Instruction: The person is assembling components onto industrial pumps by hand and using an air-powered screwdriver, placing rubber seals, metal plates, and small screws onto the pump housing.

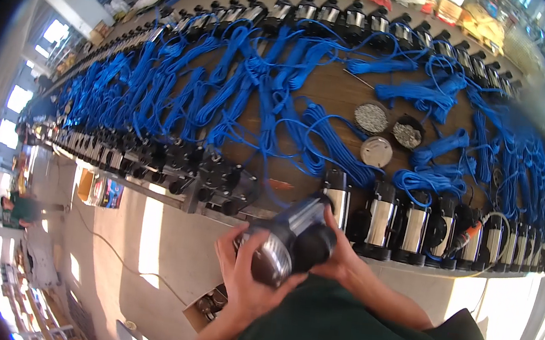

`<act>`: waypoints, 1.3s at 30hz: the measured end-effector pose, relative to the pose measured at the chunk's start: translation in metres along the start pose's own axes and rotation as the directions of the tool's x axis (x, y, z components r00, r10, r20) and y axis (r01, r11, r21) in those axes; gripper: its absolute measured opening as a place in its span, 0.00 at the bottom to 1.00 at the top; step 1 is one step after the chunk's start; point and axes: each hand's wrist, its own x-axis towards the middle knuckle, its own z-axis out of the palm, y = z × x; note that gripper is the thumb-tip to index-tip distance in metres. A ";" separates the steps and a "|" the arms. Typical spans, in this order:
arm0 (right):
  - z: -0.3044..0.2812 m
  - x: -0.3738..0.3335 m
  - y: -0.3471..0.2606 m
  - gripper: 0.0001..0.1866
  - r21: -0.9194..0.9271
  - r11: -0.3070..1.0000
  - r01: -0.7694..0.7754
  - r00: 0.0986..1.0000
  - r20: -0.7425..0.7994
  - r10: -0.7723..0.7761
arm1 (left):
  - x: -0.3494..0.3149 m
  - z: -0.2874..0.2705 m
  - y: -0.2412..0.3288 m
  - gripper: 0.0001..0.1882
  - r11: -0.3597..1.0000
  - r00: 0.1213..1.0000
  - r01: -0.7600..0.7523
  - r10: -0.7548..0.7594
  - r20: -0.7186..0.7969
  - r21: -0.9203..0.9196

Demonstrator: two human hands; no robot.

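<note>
I hold a pump (pixel 303 222) with a shiny steel body and black ends, tilted in front of me at the table's near edge. My left hand (pixel 249 271) wraps its near, rounded end, fingers spread over the metal. My right hand (pixel 342 255) grips its right side, by a round black port, with the thumb up along the body. A blue cable (pixel 271 182) runs on the table just beyond the pump. Right of it a row of similar steel-and-black pumps (pixel 383 216) stands upright along the near edge.
Bundles of blue cable (pixel 228 91) cover much of the brown table (pixel 334 100). Tubs of small metal parts (pixel 371 117) sit among them. An orange-and-black power tool (pixel 468 236) leans on the right-hand pumps. Black pump parts (pixel 217 180) line the left edge. A carton (pixel 203 306) is on the floor.
</note>
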 end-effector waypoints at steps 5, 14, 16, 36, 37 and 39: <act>0.018 0.064 -0.002 0.24 -0.309 0.870 0.383 0.881 -0.162 -0.445 | -0.086 0.033 -0.087 0.64 0.908 0.904 0.415 -0.403 0.143 -0.065; -0.014 0.162 -0.024 0.41 -0.870 -0.270 0.413 0.511 0.467 -0.722 | -0.039 0.171 -0.235 0.19 0.110 0.388 0.902 -0.632 0.671 -0.417; -0.038 0.172 -0.039 0.42 -0.842 -0.306 0.444 0.528 0.522 -0.670 | -0.038 0.193 -0.255 0.17 0.309 0.536 0.828 -0.680 0.501 -0.467; -0.050 0.035 -0.052 0.12 -0.644 -0.742 -0.188 0.708 0.434 -0.557 | -0.089 0.183 -0.226 0.23 -0.367 0.302 0.743 -0.562 0.770 -0.559; -0.030 0.032 -0.058 0.11 -0.763 -0.636 -0.114 0.656 0.423 -0.625 | -0.093 0.195 -0.225 0.23 -0.397 0.266 0.750 -0.551 0.791 -0.529; 0.000 0.007 -0.054 0.11 -0.888 -0.460 -0.008 0.574 0.372 -0.729 | -0.082 0.217 -0.212 0.27 -0.446 0.425 0.686 -0.397 0.814 -0.576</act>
